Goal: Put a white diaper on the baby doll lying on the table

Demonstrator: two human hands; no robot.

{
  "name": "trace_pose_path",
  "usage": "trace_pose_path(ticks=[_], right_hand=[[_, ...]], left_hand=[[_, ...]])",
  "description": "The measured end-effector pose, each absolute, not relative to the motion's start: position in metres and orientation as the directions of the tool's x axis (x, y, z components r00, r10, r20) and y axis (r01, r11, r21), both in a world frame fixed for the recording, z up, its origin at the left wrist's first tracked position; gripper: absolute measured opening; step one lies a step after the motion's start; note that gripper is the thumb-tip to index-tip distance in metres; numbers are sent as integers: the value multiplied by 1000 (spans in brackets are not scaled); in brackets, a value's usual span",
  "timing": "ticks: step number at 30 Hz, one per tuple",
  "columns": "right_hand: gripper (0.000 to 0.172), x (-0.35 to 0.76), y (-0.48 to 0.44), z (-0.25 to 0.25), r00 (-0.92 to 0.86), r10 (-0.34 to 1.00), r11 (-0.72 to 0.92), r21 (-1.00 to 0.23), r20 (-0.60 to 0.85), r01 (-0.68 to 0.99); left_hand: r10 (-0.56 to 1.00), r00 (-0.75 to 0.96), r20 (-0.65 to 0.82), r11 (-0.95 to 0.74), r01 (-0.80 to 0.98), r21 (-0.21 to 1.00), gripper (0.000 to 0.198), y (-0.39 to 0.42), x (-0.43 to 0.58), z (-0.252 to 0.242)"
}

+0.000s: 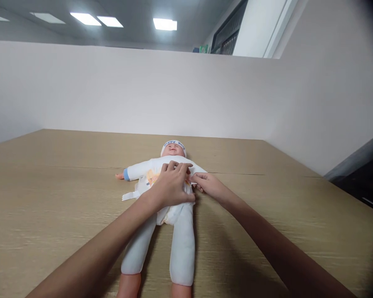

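Note:
A baby doll [182,244] in a white outfit and a lettered headband lies on its back, legs toward me. Around its hips is a white diaper [169,215]; a diaper tab [130,195] sticks out unfastened on the left. Over the front of the diaper lies my left hand [172,184], open, thumb apart from the fingers and nothing visibly held. At the doll's right-hand side in view, my right hand [209,185] is closed in a pinch on a white edge that looks like the other diaper tab. My left hand hides much of the doll's belly.
The doll lies on a wide wooden table [65,223] with a seam running across it. A pale partition wall [143,91] stands behind the table and continues along the right. A dark object [363,174] is beyond the table's right edge.

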State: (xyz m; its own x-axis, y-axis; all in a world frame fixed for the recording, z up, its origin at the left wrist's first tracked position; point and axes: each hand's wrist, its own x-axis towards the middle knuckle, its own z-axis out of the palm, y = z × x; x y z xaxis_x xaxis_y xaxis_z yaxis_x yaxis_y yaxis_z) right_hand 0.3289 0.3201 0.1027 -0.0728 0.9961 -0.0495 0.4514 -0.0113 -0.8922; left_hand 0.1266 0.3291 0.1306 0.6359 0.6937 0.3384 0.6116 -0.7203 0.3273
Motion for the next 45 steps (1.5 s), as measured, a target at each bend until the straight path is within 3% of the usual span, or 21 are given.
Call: trace_pose_path(ticks=[5, 12, 18, 25, 27, 30, 32, 34, 42, 45], right_hand=[[47, 316, 323, 102, -61, 997, -7, -913, -35, 409], [52, 305, 302, 87, 28, 995, 85, -948, 98, 307], [54, 304, 302, 83, 30, 996, 75, -977, 82, 200], [42, 300, 294, 82, 75, 984, 141, -965, 161, 219], [32, 300, 282, 83, 86, 945, 263, -892, 314, 368], [24, 303, 267, 87, -66, 817, 486, -623, 573, 613], [31, 306, 261, 89, -200, 760, 578, -504, 618, 642], [37, 308, 259, 88, -266, 744, 615, -472, 613, 631], [42, 309, 263, 79, -153, 804, 565, -660, 574, 495], [45, 312, 264, 82, -46, 804, 546, -705, 593, 453]], left_hand=[[682, 640, 353, -731, 601, 324, 86, 332, 126, 127], [679, 634, 370, -734, 589, 337, 82, 330, 126, 126], [683, 636, 361, -731, 593, 339, 81, 330, 125, 128], [687, 637, 348, -726, 603, 331, 82, 329, 125, 129], [688, 638, 345, -725, 602, 334, 82, 329, 125, 129], [681, 644, 348, -732, 596, 329, 81, 330, 124, 129], [680, 647, 344, -733, 597, 325, 80, 331, 123, 129], [680, 651, 338, -733, 598, 324, 80, 332, 123, 128], [677, 658, 330, -734, 573, 365, 79, 331, 122, 130], [672, 660, 337, -728, 504, 465, 78, 331, 114, 141]])
